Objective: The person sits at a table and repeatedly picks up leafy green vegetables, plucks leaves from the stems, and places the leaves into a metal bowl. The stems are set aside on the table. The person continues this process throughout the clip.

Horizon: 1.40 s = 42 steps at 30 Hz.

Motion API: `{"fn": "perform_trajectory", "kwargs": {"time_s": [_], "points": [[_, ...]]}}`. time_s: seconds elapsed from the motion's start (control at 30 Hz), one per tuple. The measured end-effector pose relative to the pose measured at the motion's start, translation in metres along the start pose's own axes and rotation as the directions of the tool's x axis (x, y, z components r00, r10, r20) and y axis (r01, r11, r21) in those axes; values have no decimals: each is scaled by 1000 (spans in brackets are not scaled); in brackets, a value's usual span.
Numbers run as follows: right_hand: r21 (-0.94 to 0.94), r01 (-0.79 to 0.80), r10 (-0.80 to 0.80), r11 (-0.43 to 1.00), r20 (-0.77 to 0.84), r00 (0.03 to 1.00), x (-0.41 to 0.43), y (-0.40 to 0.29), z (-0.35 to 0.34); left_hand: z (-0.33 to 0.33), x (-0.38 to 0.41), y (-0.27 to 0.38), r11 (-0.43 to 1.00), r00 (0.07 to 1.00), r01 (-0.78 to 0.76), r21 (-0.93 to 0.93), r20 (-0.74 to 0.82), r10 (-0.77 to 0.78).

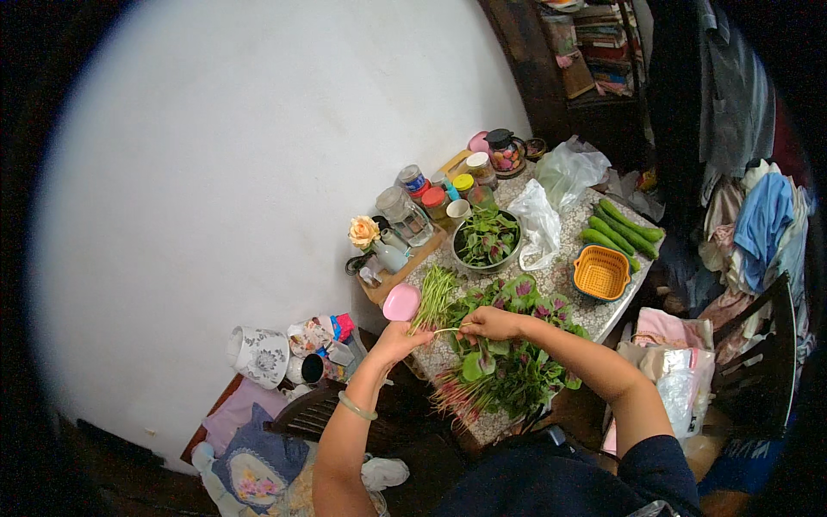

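Note:
A thin pale green stem (pixel 446 330) stretches between my two hands. One end is pinched by my left hand (pixel 399 341), whose wrist wears a pale bangle. My right hand (pixel 492 323) pinches the other end, above a large heap of red-and-green leafy amaranth (pixel 530 368). Pinkish roots (pixel 455 395) of the heap point toward the table's near left edge. Just beyond my left hand lies a bundle of bare green stems (pixel 435 297) beside a pink plastic dish (pixel 401 302). Farther back, a metal bowl (pixel 504 265) holds picked leaves (pixel 488 236).
The table (pixel 555 281) has a patterned cover. An orange basket (pixel 601 273) and several green cucumbers (pixel 621 226) occupy its right side. White plastic bags (pixel 539 223) lie behind the bowl. Jars (pixel 435 201) and a glass pitcher (pixel 404 216) line the wall side. A dark chair (pixel 756 362) stands at right.

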State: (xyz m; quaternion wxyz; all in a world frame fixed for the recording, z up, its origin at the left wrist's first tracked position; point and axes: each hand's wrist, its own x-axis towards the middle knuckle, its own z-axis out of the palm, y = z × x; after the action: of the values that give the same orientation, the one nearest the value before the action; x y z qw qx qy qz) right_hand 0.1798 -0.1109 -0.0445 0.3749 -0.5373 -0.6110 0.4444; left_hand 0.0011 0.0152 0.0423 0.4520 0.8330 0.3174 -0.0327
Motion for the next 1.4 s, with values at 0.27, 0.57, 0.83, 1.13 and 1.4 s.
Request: {"fn": "perform_trajectory", "kwargs": {"time_s": [0.27, 0.57, 0.83, 1.13, 1.4], "points": [[-87, 104, -120, 991, -195, 973, 13, 11, -5, -12, 63, -40, 997, 970, 14, -80, 244, 6], [-403, -254, 187, 879, -199, 962, 17, 5, -6, -9, 90, -52, 984, 940, -45, -170, 326, 99], [-357, -396, 54, 846, -681, 731, 30, 15, -58, 21, 107, -62, 922, 977, -207, -329, -19, 213], [-725, -409, -383, 554, -658, 648, 129, 78, -174, 28, 188, -140, 948, 903, -66, 312, -386, 190], [-718, -456, 187, 527, -425, 885, 149, 177, -145, 68, 214, -138, 849, 928, 122, 514, -363, 86]]}}
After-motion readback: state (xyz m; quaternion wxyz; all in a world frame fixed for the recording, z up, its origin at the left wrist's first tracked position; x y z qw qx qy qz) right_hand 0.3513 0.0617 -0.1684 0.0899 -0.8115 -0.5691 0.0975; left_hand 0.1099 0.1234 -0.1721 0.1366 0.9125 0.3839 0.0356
